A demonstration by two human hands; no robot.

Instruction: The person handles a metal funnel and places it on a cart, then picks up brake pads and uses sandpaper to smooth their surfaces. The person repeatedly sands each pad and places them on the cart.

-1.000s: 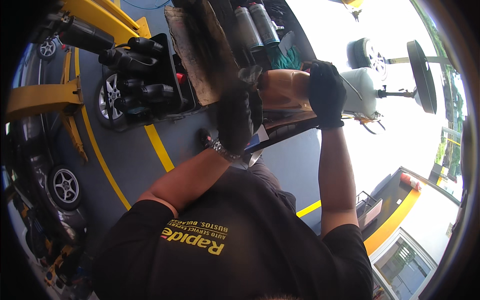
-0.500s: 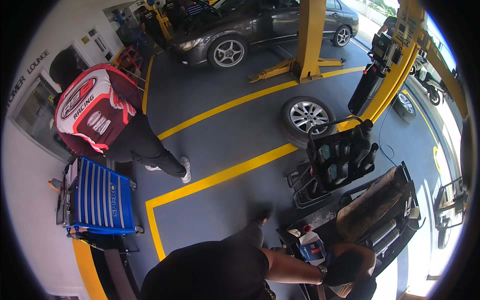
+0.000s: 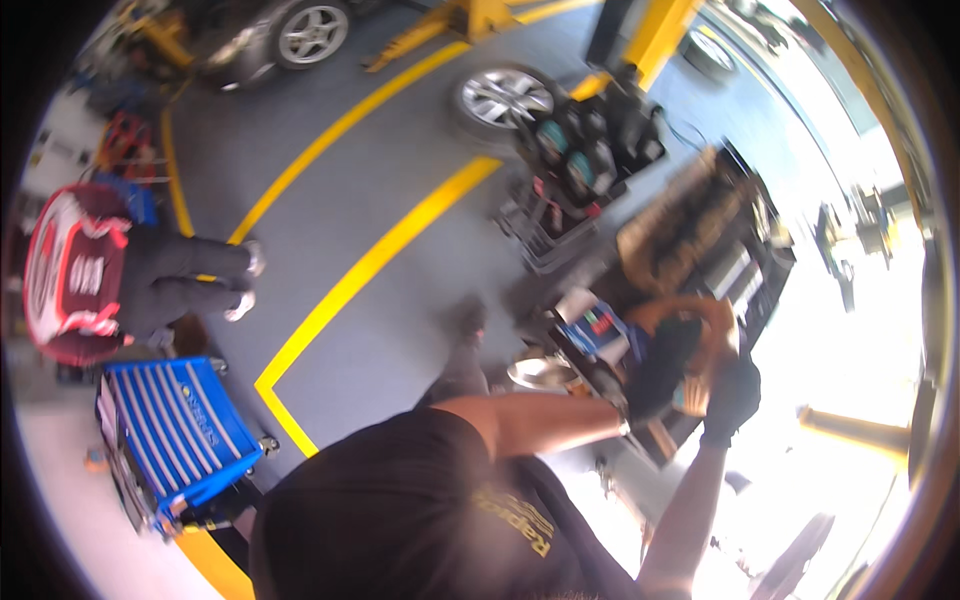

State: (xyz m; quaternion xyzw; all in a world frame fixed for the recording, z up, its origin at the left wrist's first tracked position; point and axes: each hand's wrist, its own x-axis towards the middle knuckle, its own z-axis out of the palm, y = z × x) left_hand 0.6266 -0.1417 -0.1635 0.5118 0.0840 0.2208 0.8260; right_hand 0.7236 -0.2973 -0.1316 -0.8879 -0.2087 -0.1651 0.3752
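Observation:
My left hand [image 3: 665, 365], in a dark glove, reaches in front of me over the near end of a black workbench [image 3: 655, 440]. Close beside it, to the right, is my right hand [image 3: 735, 398], also dark-gloved. A tan curved shape [image 3: 712, 318] arcs around the far side of the hands; blur hides whether it is bare fingers or a held thing. The fingers of both hands are smeared. Just left of them, a blue-and-white box [image 3: 598, 332] lies on the bench. A shiny round metal dish [image 3: 543, 373] shows by the bench's left edge.
Beyond the box stands a black cart [image 3: 545, 235] loaded with dark bottles. A large brown-stained piece [image 3: 680, 225] lies along the bench. Farther off are a wheel [image 3: 505, 98], a yellow lift post [image 3: 660, 45] and a car [image 3: 235, 50]. A blue tool chest [image 3: 180, 420] and a person [image 3: 100, 270] are at left.
The view has swung, so the bench, wheel and car appear farther up and left. My right forearm has come into view, and both hands sit higher in the picture.

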